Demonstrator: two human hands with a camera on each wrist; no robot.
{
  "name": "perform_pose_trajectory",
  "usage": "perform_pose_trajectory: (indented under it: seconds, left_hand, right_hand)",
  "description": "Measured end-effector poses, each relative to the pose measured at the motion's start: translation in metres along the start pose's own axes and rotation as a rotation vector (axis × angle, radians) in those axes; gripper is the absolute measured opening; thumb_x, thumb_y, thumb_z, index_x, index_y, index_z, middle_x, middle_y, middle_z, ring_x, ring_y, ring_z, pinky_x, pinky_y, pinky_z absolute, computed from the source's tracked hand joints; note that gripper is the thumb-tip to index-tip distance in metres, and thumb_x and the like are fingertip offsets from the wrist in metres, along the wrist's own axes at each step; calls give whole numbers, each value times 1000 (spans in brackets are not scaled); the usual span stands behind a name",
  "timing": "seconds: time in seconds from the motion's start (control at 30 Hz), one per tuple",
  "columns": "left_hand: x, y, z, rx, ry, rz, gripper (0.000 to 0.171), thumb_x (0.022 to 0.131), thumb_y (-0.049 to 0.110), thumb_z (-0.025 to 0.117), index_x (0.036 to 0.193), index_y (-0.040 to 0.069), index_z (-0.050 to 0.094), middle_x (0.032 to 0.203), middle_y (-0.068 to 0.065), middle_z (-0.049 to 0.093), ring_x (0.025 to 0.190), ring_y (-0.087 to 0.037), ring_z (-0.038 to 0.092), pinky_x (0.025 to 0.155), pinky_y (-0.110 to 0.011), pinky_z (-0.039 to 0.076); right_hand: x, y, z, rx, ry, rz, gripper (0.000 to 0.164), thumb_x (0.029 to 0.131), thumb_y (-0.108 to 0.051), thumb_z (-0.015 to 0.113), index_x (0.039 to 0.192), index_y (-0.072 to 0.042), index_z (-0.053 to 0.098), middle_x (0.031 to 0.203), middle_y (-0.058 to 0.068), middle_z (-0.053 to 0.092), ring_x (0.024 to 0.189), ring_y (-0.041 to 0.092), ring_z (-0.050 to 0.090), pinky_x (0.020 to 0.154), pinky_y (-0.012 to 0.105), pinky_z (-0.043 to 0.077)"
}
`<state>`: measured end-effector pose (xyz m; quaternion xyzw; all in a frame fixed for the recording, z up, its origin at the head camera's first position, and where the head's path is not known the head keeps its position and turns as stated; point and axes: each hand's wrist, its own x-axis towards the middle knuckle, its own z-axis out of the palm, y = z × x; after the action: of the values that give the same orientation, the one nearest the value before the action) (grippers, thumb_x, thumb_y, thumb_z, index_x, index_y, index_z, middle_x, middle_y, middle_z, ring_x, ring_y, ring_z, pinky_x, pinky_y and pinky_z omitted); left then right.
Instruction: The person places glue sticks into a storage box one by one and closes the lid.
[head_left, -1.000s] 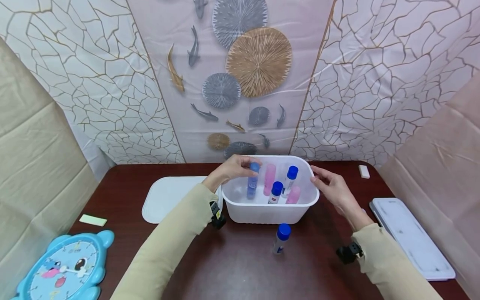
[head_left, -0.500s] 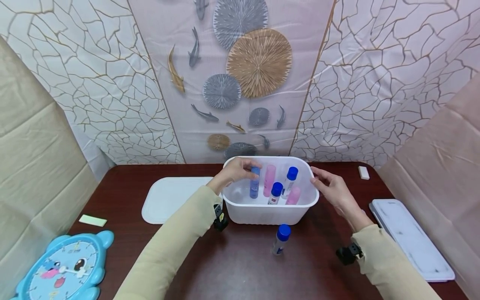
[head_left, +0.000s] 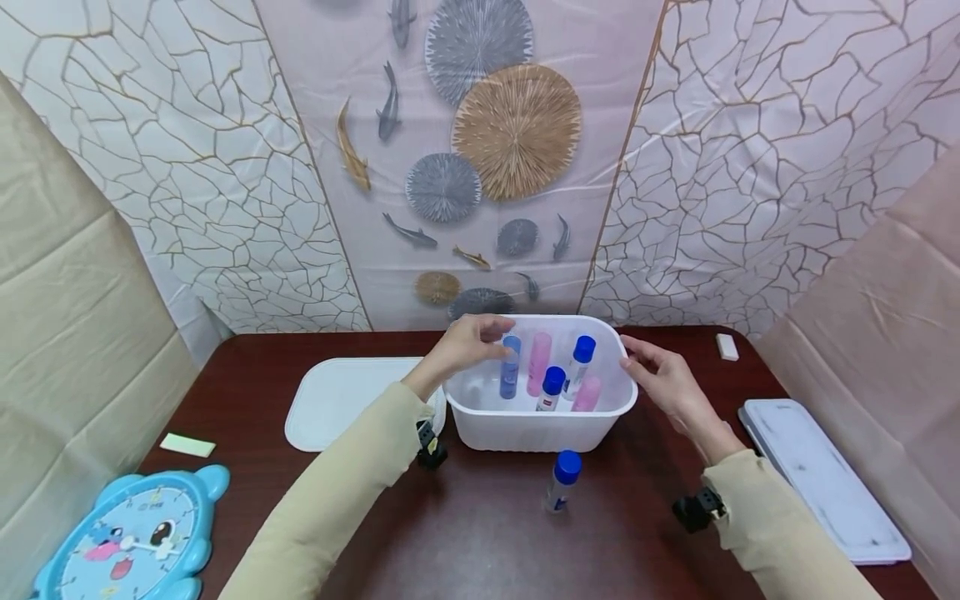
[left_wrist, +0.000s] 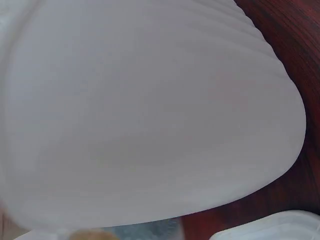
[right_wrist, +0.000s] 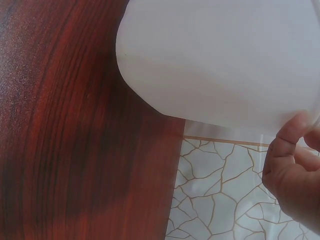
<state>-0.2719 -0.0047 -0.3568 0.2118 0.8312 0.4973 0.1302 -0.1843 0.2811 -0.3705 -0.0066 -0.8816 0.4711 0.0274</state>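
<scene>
Head view: left hand [head_left: 467, 345], fingers parted, at blue bottle [head_left: 509, 383] in white bin [head_left: 536, 429], frame centre; right hand [head_left: 666, 383] pinches bin's right rim; blue-capped bottle [head_left: 564, 477] lower centre.

Place is draped off like a booth; can't tell home, office or lab. White-and-pink fabric backdrop [head_left: 517, 200] printed with gold cracks, fish and discs, beige panelled side drape [head_left: 67, 242], glossy red-brown wood-grain desk [head_left: 465, 542], blue cartoon-animal clock [head_left: 138, 533].
</scene>
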Motion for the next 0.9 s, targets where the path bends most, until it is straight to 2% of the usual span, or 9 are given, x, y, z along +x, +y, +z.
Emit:
perform_pose_trajectory:
  seconds: [0.07, 0.13, 0.23, 0.3, 0.4, 0.5, 0.57, 0.73, 0.9]
  left_hand:
    - [-11, 7, -2, -60, 19, 53, 43, 84, 11, 70, 126, 4, 59, 126, -13, 60, 116, -25, 57, 95, -30, 48]
    - [-23, 15, -1, -151, -4, 128, 42, 86, 7, 68, 125, -1, 57, 125, -19, 59, 115, -29, 57, 94, -31, 49]
    - [-43, 28, 9, -260, -132, 212, 41, 86, 1, 65, 125, -4, 56, 123, -23, 59, 112, -31, 59, 90, -30, 51]
    - [-54, 34, 21, -285, -241, 247, 42, 85, -1, 65, 125, -5, 55, 123, -23, 59, 112, -31, 59, 90, -28, 51]
    - [-67, 36, 42, -306, -376, 250, 43, 84, -1, 67, 125, -4, 56, 124, -22, 59, 117, -32, 56, 93, -24, 48]
    - [-76, 32, 62, -345, -439, 225, 42, 83, -4, 67, 123, -5, 56, 124, -23, 59, 119, -32, 55, 95, -25, 47]
    - [-80, 28, 72, -354, -456, 202, 41, 82, -4, 68, 122, -5, 57, 123, -22, 60, 118, -28, 56, 95, -24, 47]
    - [-83, 18, 89, -319, -442, 197, 39, 80, -3, 71, 118, -4, 61, 119, -18, 63, 104, -7, 62, 92, -19, 47]
    - [-83, 7, 98, -284, -417, 192, 37, 78, -4, 72, 114, -2, 64, 115, -16, 66, 95, -1, 63, 88, -16, 48]
  right_hand:
    - [0, -2, -1, -4, -3, 1, 50, 98, -23, 50, 142, -2, 38, 112, 20, 52, 97, 23, 50, 69, 12, 48]
    - [1, -3, -3, -7, -3, 2, 50, 98, -23, 50, 142, -2, 38, 113, 20, 51, 98, 24, 49, 69, 11, 48]
    - [2, -5, -6, -8, 1, 2, 50, 98, -23, 50, 142, -2, 38, 114, 20, 51, 99, 24, 49, 69, 10, 48]
    - [3, -5, -7, -8, 4, 0, 50, 98, -23, 50, 142, -2, 38, 113, 19, 51, 98, 22, 49, 69, 10, 48]
    - [4, -4, -6, -11, 6, -11, 49, 98, -22, 50, 142, -1, 39, 111, 19, 51, 96, 21, 48, 68, 12, 48]
    - [4, -1, -3, -15, 9, -21, 48, 98, -21, 51, 141, -1, 40, 109, 19, 52, 93, 20, 48, 69, 15, 49]
    - [4, 0, -2, -13, 10, -22, 48, 98, -21, 51, 140, 0, 41, 109, 19, 52, 92, 19, 48, 68, 15, 50]
    - [3, 0, -1, -3, 9, -14, 48, 98, -21, 51, 140, 0, 41, 109, 19, 52, 90, 17, 49, 67, 13, 49]
    - [0, 1, 1, -8, 5, -2, 49, 98, -22, 50, 141, 0, 39, 110, 20, 51, 92, 21, 50, 68, 11, 48]
